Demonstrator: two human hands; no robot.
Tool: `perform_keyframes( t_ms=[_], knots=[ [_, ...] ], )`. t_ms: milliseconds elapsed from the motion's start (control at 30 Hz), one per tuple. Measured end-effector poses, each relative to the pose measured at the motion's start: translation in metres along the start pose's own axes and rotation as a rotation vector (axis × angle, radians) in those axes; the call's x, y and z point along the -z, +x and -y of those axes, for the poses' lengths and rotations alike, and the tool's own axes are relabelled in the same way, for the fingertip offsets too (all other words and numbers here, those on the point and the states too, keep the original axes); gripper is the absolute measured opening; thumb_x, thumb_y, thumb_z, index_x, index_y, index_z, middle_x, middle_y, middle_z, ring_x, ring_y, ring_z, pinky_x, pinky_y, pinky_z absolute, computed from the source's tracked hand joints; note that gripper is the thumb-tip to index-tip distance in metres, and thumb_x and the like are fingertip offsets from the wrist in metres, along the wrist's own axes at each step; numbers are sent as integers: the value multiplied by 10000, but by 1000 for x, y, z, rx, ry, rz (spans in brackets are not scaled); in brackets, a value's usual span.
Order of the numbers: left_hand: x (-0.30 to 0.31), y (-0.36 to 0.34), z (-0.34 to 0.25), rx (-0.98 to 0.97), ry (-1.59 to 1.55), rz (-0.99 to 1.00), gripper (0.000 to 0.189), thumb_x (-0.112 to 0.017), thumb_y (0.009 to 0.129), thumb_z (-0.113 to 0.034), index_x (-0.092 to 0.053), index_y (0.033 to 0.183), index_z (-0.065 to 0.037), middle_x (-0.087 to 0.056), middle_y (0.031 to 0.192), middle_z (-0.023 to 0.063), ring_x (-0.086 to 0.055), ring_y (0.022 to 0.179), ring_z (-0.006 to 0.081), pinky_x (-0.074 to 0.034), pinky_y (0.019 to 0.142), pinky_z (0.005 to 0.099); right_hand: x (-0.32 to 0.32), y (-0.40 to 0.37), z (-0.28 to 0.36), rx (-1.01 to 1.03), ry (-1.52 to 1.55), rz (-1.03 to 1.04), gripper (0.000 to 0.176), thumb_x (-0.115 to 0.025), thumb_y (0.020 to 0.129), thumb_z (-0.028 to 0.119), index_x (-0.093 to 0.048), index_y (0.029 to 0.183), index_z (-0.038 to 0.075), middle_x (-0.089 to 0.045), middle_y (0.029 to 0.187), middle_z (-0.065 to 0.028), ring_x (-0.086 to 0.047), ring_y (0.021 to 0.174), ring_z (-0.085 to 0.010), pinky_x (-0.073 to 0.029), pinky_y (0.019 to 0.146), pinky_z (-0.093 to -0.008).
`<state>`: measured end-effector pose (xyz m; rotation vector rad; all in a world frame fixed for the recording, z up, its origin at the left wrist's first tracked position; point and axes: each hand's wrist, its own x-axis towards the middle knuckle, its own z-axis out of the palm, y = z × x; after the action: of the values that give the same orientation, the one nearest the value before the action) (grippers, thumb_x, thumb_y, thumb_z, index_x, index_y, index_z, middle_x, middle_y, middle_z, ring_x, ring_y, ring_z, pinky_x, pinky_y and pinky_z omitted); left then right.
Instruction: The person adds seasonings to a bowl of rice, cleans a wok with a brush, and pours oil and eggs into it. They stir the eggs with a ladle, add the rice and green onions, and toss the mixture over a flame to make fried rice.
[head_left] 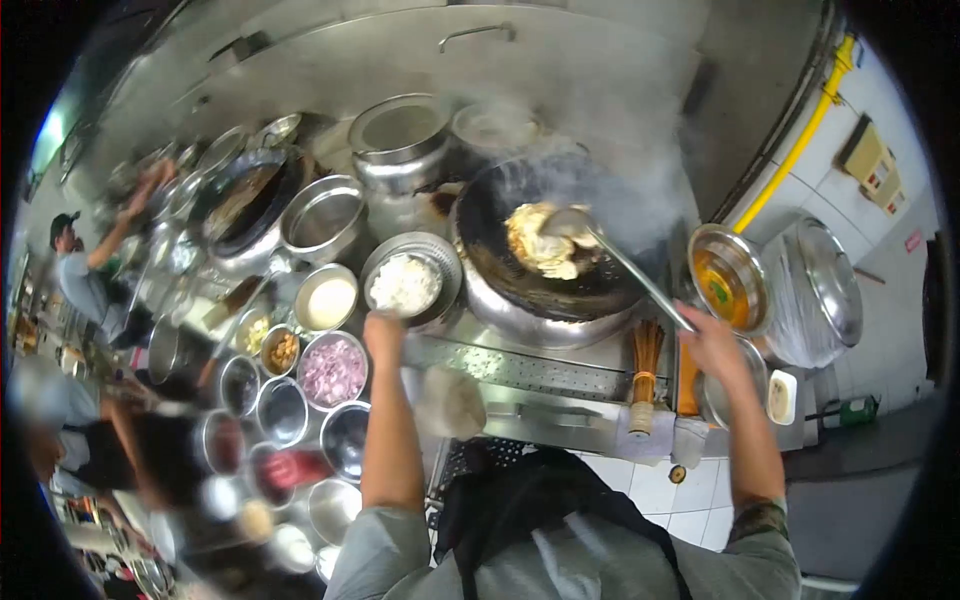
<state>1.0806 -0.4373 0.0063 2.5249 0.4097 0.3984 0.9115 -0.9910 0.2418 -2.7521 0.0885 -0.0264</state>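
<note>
My right hand [712, 342] is closed around the long handle of a metal ladle [640, 272]. The ladle's bowl rests on cooked egg-like yellow and white food [538, 245] in a large, smoking black wok [500, 285]. My left hand [382, 335] is closed at the near rim of a bowl of white, grainy food that looks like rice [404, 284]. That bowl sits over a perforated metal colander [448, 262], left of the wok. Most of my left fingers are hidden.
Bowls of chopped purple onion [333, 371] and pale liquid [328, 302] stand left, among several others. A bamboo brush [645, 370] lies front right, near a bowl of orange liquid [722, 285]. Lidded pots [398, 135] stand behind. Other people [90, 270] work at far left.
</note>
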Motion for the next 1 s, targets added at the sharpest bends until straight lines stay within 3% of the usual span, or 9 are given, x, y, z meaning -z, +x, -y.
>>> perform_keyframes(
  t_ms=[100, 167, 267, 400, 500, 600, 800, 833, 1000],
  knots=[
    [18, 14, -24, 175, -8, 135, 271, -607, 848, -226, -683, 849, 34, -680, 823, 258, -682, 769, 374, -535, 698, 450, -14, 9, 16, -36, -51, -36, 505, -649, 849, 80, -585, 1343, 159, -679, 1127, -197, -673, 990, -336, -510, 893, -392],
    [5, 22, -10, 478, -534, 229, 227, -585, 836, -152, -672, 845, 58, -679, 782, 223, -676, 674, 318, -536, 593, 401, -3, -1, 9, 54, 38, -35, 492, -650, 863, 95, -582, 1346, 164, -685, 1104, -200, -668, 995, -353, -506, 910, -408],
    [7, 23, -13, 689, -859, 211, 186, -549, 821, -62, -656, 851, 88, -673, 747, 177, -659, 563, 249, -526, 466, 339, 43, -10, 17, -217, 0, 129, 502, -655, 862, 98, -575, 1353, 168, -695, 1072, -192, -673, 971, -366, -510, 897, -405],
    [7, 28, -25, 778, -1009, 126, 182, -523, 807, -20, -634, 887, 101, -650, 768, 159, -630, 531, 228, -503, 428, 312, -43, 29, -50, 214, 45, -375, 506, -646, 895, 124, -529, 1386, 106, -719, 949, -147, -691, 775, -281, -542, 723, -359],
    [5, 34, -24, 689, -990, 106, 155, -504, 795, -3, -607, 857, 96, -615, 733, 150, -608, 520, 233, -490, 416, 317, -25, 55, 14, -403, 544, 49, 512, -627, 925, 139, -490, 1416, 88, -649, 782, -68, -585, 557, -148, -479, 502, -295],
    [46, 20, -48, 546, -801, 202, 130, -501, 797, -4, -585, 831, 87, -607, 725, 145, -598, 520, 232, -482, 408, 315, -11, 49, 12, -368, 774, 251, 518, -614, 941, 134, -468, 1437, 111, -540, 716, -3, -463, 478, -69, -379, 400, -242],
    [133, -19, -102, 427, -894, 124, 130, -600, 873, -90, -559, 788, -1, -602, 731, 85, -580, 559, 146, -509, 492, 259, 15, -14, -36, 23, 453, 101, 485, -650, 914, 128, -553, 1388, 160, -687, 911, -46, -610, 740, -141, -501, 677, -288],
    [141, -17, -112, 407, -892, 166, 130, -611, 882, -99, -574, 809, 2, -603, 743, 77, -594, 590, 141, -533, 518, 260, 42, -11, -6, -164, 236, 213, 478, -661, 895, 133, -575, 1362, 181, -714, 1048, -98, -667, 888, -248, -507, 839, -356],
    [133, 5, -194, 206, -892, 248, 136, -628, 883, -84, -575, 799, 8, -600, 744, 66, -603, 605, 131, -549, 529, 252, 36, 8, -17, -34, 23, 75, 504, -672, 872, 153, -568, 1360, 227, -658, 1114, -215, -628, 996, -413, -497, 868, -439]
  ],
)
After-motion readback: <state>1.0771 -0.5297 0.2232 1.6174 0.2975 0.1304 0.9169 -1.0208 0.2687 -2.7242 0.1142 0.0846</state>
